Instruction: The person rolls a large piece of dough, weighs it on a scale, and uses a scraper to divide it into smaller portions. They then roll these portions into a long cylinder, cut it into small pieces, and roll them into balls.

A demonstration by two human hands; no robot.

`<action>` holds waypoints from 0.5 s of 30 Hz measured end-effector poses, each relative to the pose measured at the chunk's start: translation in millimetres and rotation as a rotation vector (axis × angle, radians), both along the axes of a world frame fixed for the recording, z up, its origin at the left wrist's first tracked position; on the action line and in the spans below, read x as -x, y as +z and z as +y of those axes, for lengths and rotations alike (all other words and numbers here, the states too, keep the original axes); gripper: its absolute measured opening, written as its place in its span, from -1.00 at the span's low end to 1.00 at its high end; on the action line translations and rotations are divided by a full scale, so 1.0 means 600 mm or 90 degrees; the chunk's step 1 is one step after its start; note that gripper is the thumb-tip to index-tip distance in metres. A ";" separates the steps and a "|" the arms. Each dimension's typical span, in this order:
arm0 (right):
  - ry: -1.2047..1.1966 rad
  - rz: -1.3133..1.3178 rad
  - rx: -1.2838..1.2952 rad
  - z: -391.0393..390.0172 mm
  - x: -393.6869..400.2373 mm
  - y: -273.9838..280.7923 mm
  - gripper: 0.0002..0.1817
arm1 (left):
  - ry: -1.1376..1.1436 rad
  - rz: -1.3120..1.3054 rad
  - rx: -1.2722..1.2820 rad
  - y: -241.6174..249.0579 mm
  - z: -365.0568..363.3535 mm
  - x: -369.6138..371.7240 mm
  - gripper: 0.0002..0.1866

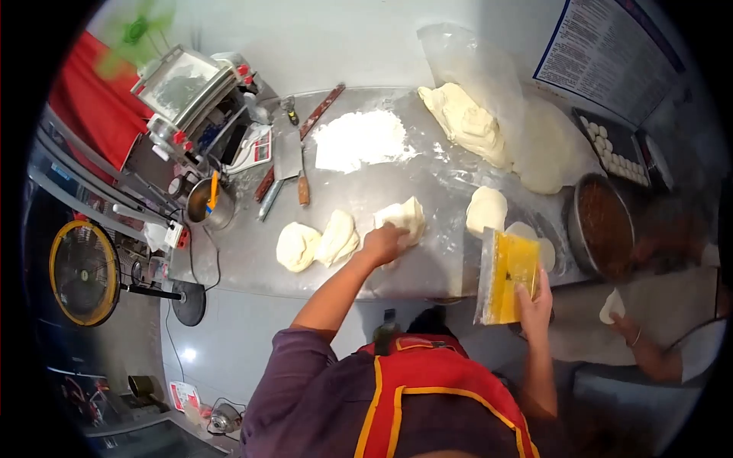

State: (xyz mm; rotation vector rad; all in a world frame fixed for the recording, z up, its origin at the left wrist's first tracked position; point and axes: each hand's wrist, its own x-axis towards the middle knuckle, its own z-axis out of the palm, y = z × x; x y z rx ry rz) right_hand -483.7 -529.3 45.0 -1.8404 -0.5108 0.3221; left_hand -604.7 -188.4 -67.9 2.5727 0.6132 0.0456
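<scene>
My left hand [385, 246] is on a floury lump of dough [408, 217] at the front of the metal table, its fingers closed on the near edge and partly hidden. Two more dough lumps, one pale and rounded [298, 246] and one longer [338, 238], lie left of that hand. In my right hand [536, 305] is a flat yellow packet [510, 276] with a clear, plastic-like edge, held over the table's front edge. Just beyond the packet are thin flattened dough rounds [486, 210], some partly covered by it.
White flour [363, 141] is heaped at the back, beside a large dough mass [466, 122] on clear plastic. A scraper [288, 159], scale [252, 146] and metal pot [209, 204] stand left. Right are a bowl of brown filling [602, 225], a tray [613, 149] and another person's hand [628, 328] holding dough.
</scene>
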 end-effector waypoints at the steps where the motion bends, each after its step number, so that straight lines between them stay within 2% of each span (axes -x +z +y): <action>1: -0.021 -0.034 0.037 0.008 -0.043 -0.001 -0.39 | -0.028 -0.042 0.015 -0.004 0.008 -0.005 -0.64; 4: -0.033 -0.124 0.086 0.062 -0.174 0.006 -0.53 | 0.029 -0.052 0.113 0.005 0.055 -0.042 -0.73; 6: -0.058 -0.164 0.108 0.113 -0.264 0.008 -0.59 | 0.130 -0.103 0.333 0.038 0.086 -0.078 -0.77; 7: -0.059 -0.194 0.102 0.142 -0.304 0.000 -0.60 | 0.222 -0.135 0.490 0.088 0.078 -0.107 -0.68; 9: -0.059 -0.252 0.089 0.208 -0.371 -0.034 -0.62 | 0.344 -0.261 0.678 0.093 0.071 -0.169 -0.70; 10: -0.046 -0.252 0.101 0.240 -0.393 -0.043 -0.63 | 0.392 -0.305 0.742 0.099 0.066 -0.203 -0.72; 13: -0.001 -0.263 0.127 0.297 -0.452 -0.072 -0.65 | 0.393 -0.348 0.908 0.073 0.068 -0.293 -0.78; 15: 0.047 -0.285 0.119 0.321 -0.488 -0.091 -0.65 | 0.419 -0.351 0.915 0.053 0.064 -0.351 -0.84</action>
